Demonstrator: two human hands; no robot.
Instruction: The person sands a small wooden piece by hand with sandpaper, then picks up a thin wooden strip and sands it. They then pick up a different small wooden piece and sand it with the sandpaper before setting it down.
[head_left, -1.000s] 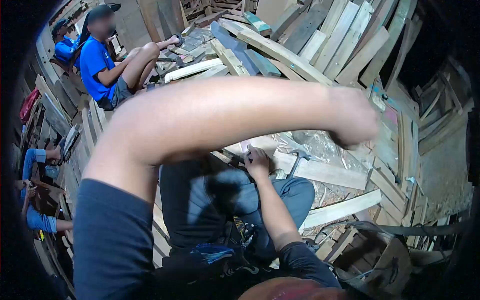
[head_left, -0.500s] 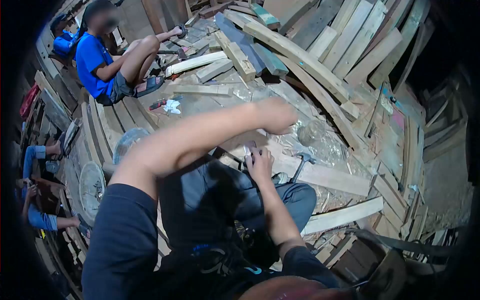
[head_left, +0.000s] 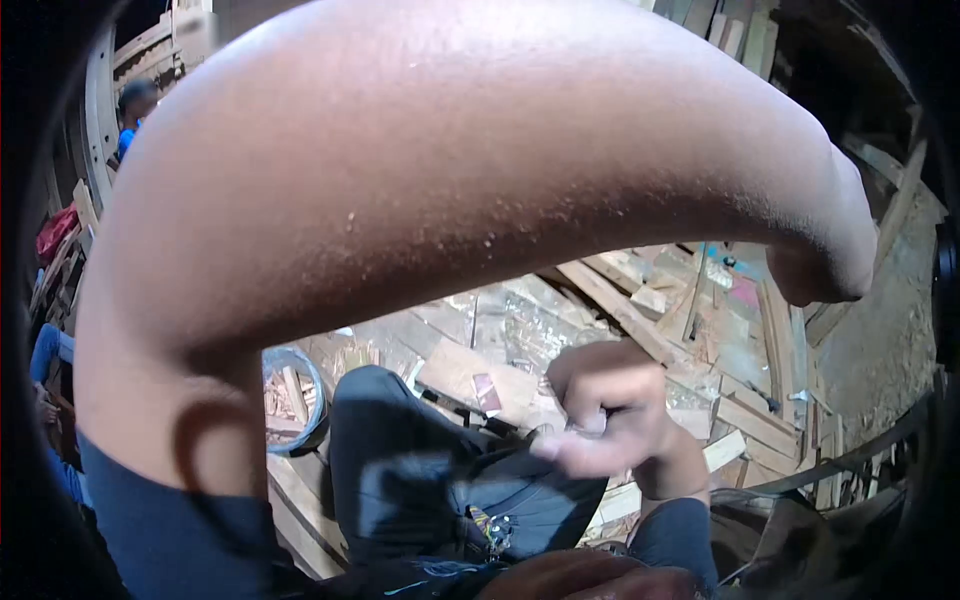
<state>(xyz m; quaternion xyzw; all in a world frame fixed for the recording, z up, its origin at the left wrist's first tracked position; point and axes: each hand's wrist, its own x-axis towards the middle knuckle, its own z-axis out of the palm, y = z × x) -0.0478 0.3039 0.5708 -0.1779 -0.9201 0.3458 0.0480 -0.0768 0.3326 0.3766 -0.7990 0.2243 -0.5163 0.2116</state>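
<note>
My left arm is raised close to the camera and spans the upper view from left to right. At its far end, my left hand (head_left: pixel 825 265) bends down at the right, its fingers mostly hidden. My right hand (head_left: pixel 610 410) is lifted above my right thigh with its fingers curled and its thumb pointing left; whatever it holds, if anything, cannot be made out. On the floor in front of my lap lies a flat wooden board (head_left: pixel 465 375). A small reddish-brown piece (head_left: pixel 487 393) with a shiny side rests on it, apart from both hands.
A round bucket (head_left: pixel 318 405) of wood scraps stands left of my knee. Cut wood pieces (head_left: pixel 765 420) and long boards (head_left: pixel 615 305) cover the floor at the right. A person in blue (head_left: pixel 130 120) is at the far upper left, largely behind my arm.
My left arm has risen toward the camera, and its hand has moved right. My right hand has let go of the small piece on the board and come up and right. The hammer is out of sight.
</note>
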